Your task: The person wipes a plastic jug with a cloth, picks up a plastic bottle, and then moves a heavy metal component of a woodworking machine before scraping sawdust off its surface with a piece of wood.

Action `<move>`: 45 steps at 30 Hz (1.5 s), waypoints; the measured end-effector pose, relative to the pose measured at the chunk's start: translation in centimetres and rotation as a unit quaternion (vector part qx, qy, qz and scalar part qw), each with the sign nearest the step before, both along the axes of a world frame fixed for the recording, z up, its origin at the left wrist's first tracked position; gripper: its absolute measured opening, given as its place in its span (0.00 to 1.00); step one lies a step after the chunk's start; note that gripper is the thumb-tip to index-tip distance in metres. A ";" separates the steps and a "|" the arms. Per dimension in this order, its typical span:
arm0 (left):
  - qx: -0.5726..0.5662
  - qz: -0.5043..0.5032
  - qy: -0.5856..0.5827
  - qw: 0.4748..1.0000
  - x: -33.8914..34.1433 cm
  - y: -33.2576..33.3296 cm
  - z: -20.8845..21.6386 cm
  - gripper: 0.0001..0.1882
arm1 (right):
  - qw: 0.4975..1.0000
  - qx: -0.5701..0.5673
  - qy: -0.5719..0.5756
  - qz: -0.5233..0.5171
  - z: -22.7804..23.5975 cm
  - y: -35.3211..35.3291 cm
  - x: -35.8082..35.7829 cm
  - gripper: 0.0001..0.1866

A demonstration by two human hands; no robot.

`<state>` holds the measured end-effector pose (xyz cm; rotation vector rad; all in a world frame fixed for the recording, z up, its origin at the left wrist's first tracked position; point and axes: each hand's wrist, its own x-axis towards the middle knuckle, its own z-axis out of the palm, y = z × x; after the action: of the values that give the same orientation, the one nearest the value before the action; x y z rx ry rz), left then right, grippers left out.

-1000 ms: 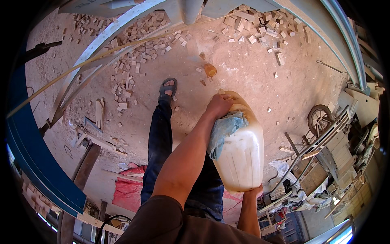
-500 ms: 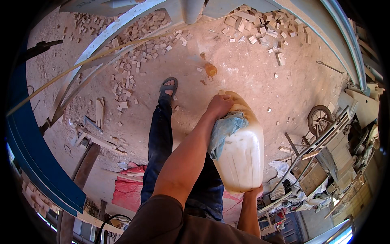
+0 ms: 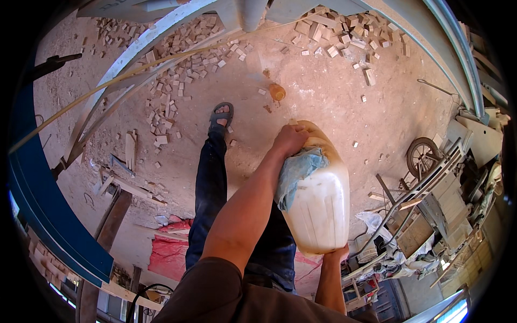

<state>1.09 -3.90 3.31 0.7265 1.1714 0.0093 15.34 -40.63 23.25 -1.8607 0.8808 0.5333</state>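
A large whitish plastic jerrycan (image 3: 321, 207) with brown staining near its top is held tilted in front of my legs. My left hand (image 3: 292, 139) grips its upper end by the handle and neck, fingers closed. Crumpled blue plastic film (image 3: 302, 171) hangs beside that hand against the can. At the can's lower end, my right hand (image 3: 337, 253) supports the base; most of its fingers are hidden behind or beneath it. On the floor beyond the can's top stands a small orange-brown container (image 3: 277, 92), with dark wet spots next to it.
Wood offcuts (image 3: 177, 70) lie scattered across the floor at the far left, more at the far right. A grey machine frame (image 3: 247, 16) arches over the far side. At right are a small spoked wheel (image 3: 423, 157) and piled scrap. A blue beam (image 3: 48, 210) runs along the left.
Almost nothing differs: the view has shifted very slightly. Both hands keep their hold on the jerrycan, and its tilt looks the same.
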 end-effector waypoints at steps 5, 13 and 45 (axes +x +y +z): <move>-0.005 0.009 0.013 1.000 0.1 0.3 0.8 0.28 | 1.000 -0.005 -0.007 0.002 -0.2 -0.7 0.2 0.27; 0.008 0.008 0.016 1.000 -0.1 0.1 0.6 0.27 | 1.000 0.003 -0.001 -0.003 0.0 -0.8 0.2 0.28; -0.001 0.015 0.006 1.000 0.1 -0.6 0.7 0.26 | 1.000 -0.015 -0.010 0.001 1.2 0.4 -0.2 0.26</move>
<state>1.15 -4.46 4.03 0.7082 1.1942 0.0293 15.11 -40.19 24.46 -1.8903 0.8781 0.5041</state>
